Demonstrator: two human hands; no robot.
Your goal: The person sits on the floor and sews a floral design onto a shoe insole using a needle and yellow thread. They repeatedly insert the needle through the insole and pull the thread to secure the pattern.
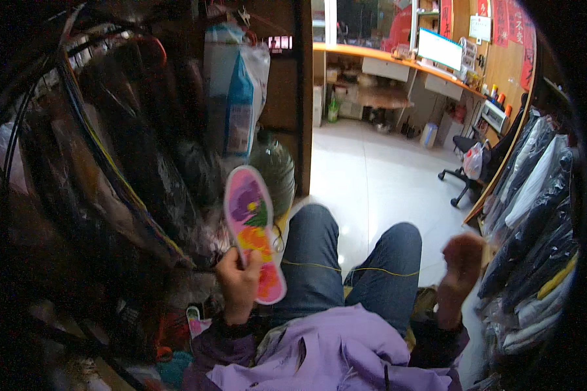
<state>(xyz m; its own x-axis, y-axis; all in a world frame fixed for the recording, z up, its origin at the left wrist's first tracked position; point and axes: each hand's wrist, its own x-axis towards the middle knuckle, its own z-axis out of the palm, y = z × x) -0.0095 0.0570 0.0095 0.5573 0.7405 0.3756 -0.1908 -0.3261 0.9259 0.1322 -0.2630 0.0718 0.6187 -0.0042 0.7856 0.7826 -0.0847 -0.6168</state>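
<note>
My left hand (238,283) grips an embroidered insole (253,234) near its lower end, thumb on the patterned face. The insole has a white edge and a stitched pattern in purple, green, yellow, orange and pink. From its right edge a thin yellow thread (381,270) runs across my thighs towards my right hand (462,269). That hand is raised on the right, blurred, with its fingers curled in around the thread's end; I cannot make out a needle. A second, similarly coloured piece (194,316) shows partly beside my left forearm.
Plastic-covered garments (528,210) hang close on the right, and more dark covered garments (142,127) on the left. A large clear plastic bottle (275,171) stands beyond the insole. Further off are a wheeled chair (462,176) and a counter (357,50) with a monitor (439,49).
</note>
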